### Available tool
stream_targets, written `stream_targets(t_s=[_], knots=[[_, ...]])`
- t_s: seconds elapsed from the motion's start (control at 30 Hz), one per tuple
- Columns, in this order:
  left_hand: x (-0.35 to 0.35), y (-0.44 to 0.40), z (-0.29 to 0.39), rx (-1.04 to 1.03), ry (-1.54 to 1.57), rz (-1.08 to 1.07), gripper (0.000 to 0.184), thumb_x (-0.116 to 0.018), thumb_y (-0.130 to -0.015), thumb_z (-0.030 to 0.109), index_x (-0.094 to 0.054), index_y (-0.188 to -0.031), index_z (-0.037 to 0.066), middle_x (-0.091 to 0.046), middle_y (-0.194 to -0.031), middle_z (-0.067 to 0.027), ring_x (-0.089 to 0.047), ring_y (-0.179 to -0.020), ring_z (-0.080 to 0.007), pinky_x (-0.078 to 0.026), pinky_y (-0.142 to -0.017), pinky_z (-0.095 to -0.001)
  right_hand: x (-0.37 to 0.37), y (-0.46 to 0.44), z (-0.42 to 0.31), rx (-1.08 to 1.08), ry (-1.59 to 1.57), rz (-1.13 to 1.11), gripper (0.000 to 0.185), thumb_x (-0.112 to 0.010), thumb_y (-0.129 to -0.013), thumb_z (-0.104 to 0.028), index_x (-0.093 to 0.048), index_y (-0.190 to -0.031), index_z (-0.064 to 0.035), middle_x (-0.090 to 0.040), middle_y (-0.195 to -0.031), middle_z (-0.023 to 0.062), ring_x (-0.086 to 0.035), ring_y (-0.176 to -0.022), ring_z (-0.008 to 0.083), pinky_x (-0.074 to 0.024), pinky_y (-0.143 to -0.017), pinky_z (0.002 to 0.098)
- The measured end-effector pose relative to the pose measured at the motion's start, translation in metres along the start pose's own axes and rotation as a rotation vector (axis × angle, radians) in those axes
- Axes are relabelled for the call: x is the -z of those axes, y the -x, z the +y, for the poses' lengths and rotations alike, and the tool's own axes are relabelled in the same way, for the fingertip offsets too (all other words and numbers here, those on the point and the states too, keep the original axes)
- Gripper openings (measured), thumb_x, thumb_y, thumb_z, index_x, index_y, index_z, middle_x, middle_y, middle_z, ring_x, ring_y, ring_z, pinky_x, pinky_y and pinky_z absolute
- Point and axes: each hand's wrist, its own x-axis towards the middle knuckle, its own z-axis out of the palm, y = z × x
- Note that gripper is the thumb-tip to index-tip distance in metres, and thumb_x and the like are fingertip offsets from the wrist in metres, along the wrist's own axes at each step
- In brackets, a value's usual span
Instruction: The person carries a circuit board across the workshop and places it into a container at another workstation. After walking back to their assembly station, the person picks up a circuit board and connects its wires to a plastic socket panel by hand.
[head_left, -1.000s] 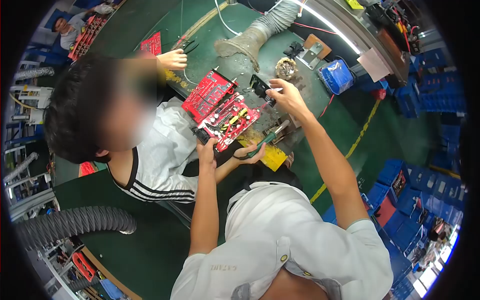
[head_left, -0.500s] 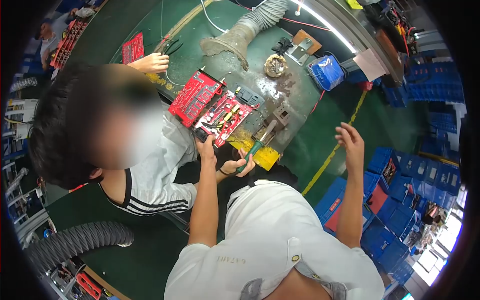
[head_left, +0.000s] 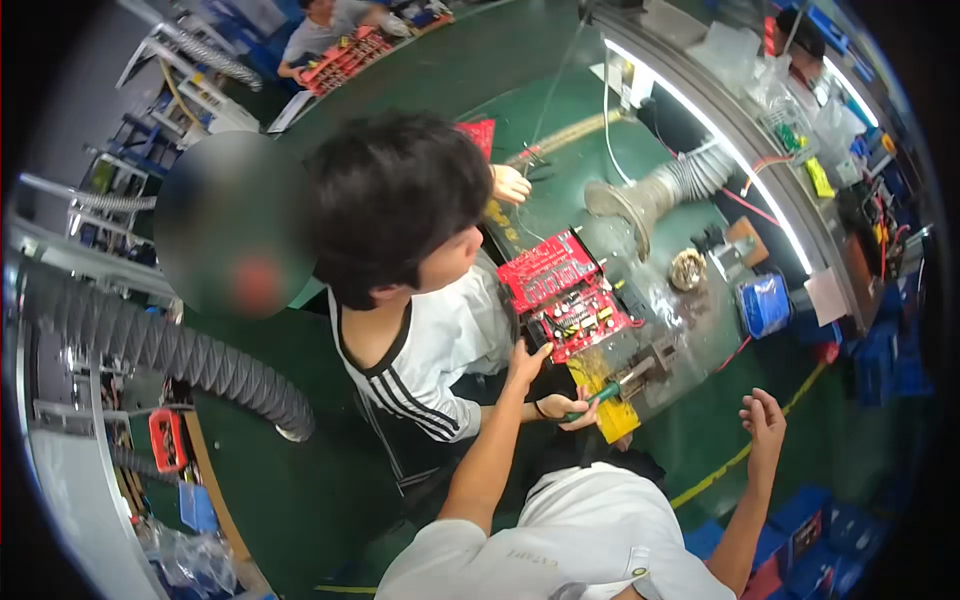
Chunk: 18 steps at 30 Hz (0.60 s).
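My left hand grips the near corner of a red circuit board, with the thumb on its top edge. Yellow and dark components cover that board. Against its far side lies a second red board. My right hand hangs in the air to the right, away from the bench; its fingers are loosely bent and apart, holding nothing. Close beside my left hand, a co-worker's hand holds a green-handled soldering iron, its tip toward a metal stand. The co-worker's other hand rests farther back.
The seated co-worker is at my left. On the bench are a fume duct, a round tin and a blue packet. A grey flexible hose runs at left. Blue bins stand at lower right.
My view has swung left, so the bench and boards sit farther right. My left hand stays on the board's corner. The co-worker still holds the soldering iron.
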Motion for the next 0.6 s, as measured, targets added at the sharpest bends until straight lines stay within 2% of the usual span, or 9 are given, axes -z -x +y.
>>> stream_targets(t_s=[0.1, 0.2, 0.23, 0.27, 0.3, 0.4, 0.53, 0.57, 0.6], knots=[[0.039, 0.044, 0.021, -0.060, 0.167, 0.139, 0.052, -0.071, -0.084, 0.021, -0.054, -0.128, -0.002, -0.064, -0.113, -0.0194, -0.062, -0.101, -0.0215, -0.049, -0.089, -0.0329, -0.005, -0.008, -0.020, 0.069, 0.032, -0.130, 0.027, -0.057, -0.094, -0.017, -0.062, -0.116, -0.0005, -0.068, -0.100, 0.0064, -0.061, -0.080, 0.0098, -0.0470, -0.070, 0.0227], [0.078, 0.120, 0.049, -0.131, 0.103, 0.311, 0.034, -0.069, -0.084, 0.014, -0.062, -0.115, 0.000, -0.066, -0.110, -0.0113, -0.063, -0.100, -0.0198, -0.049, -0.087, -0.0314, -0.010, -0.009, -0.036, 0.130, 0.032, -0.320, 0.028, -0.057, -0.093, -0.016, -0.062, -0.115, -0.0003, -0.068, -0.100, 0.0069, -0.062, -0.081, 0.0108, -0.0478, -0.071, 0.0235], [0.085, 0.141, 0.038, -0.309, -0.064, 0.436, 0.029, -0.065, -0.085, 0.011, -0.064, -0.112, 0.001, -0.065, -0.108, -0.0140, -0.064, -0.098, -0.0243, -0.049, -0.087, -0.0349, -0.011, -0.011, -0.032, 0.155, 0.021, -0.387, 0.027, -0.058, -0.093, -0.015, -0.062, -0.115, 0.0004, -0.068, -0.101, 0.0076, -0.062, -0.082, 0.0114, -0.0482, -0.071, 0.0239], [0.090, 0.184, 0.070, -0.196, 0.038, 0.444, 0.028, -0.065, -0.085, 0.009, -0.063, -0.111, -0.001, -0.065, -0.109, -0.0153, -0.063, -0.100, -0.0242, -0.048, -0.088, -0.0343, -0.013, -0.011, -0.027, 0.175, 0.014, -0.438, 0.026, -0.059, -0.092, -0.014, -0.062, -0.114, 0.0010, -0.068, -0.100, 0.0081, -0.062, -0.082, 0.0121, -0.0488, -0.072, 0.0247], [0.087, 0.199, 0.036, -0.261, 0.088, 0.519, 0.028, -0.063, -0.088, 0.009, -0.062, -0.112, -0.003, -0.065, -0.110, -0.0155, -0.063, -0.099, -0.0225, -0.049, -0.086, -0.0322, -0.015, -0.008, -0.025, 0.186, 0.008, -0.509, 0.025, -0.059, -0.092, -0.012, -0.063, -0.113, 0.0015, -0.068, -0.098, 0.0073, -0.062, -0.081, 0.0111, -0.0486, -0.071, 0.0244], [0.063, 0.294, 0.011, -0.023, 0.333, 0.635, 0.025, -0.061, -0.092, 0.010, -0.063, -0.114, -0.001, -0.066, -0.094, -0.0055, -0.062, -0.075, -0.0109, -0.050, -0.068, -0.0256, -0.022, -0.006, 0.000, 0.211, -0.017, -0.728, 0.023, -0.058, -0.092, -0.010, -0.064, -0.112, 0.0008, -0.066, -0.089, 0.0024, -0.059, -0.079, 0.0075, -0.0476, -0.071, 0.0221], [-0.003, 0.439, -0.120, 0.480, 0.389, 0.573, 0.024, -0.063, -0.091, 0.020, -0.065, -0.108, 0.004, -0.065, -0.090, -0.0029, -0.061, -0.071, -0.0121, -0.049, -0.064, -0.0283, -0.025, 0.015, 0.034, 0.183, -0.018, -0.924, 0.024, -0.059, -0.092, -0.010, -0.063, -0.112, 0.0020, -0.066, -0.091, 0.0041, -0.061, -0.079, 0.0095, -0.0495, -0.071, 0.0243], [-0.021, 0.484, -0.187, 0.476, -0.323, 0.146, 0.024, -0.064, -0.087, 0.023, -0.067, -0.102, 0.005, -0.066, -0.090, -0.0080, -0.063, -0.072, -0.0186, -0.050, -0.065, -0.0344, -0.024, 0.024, 0.035, 0.197, -0.037, -0.969, 0.024, -0.060, -0.092, -0.010, -0.062, -0.112, 0.0024, -0.066, -0.092, 0.0046, -0.061, -0.080, 0.0100, -0.0499, -0.072, 0.0248], [-0.038, 0.527, -0.242, 0.261, -1.024, -0.162, 0.025, -0.066, -0.084, 0.026, -0.069, -0.097, 0.006, -0.068, -0.090, -0.0131, -0.064, -0.073, -0.0251, -0.051, -0.065, -0.0405, -0.022, 0.035, 0.035, 0.169, -0.021, -0.980, 0.025, -0.060, -0.092, -0.011, -0.062, -0.113, 0.0030, -0.067, -0.091, 0.0054, -0.062, -0.081, 0.0105, -0.0503, -0.072, 0.0253]])
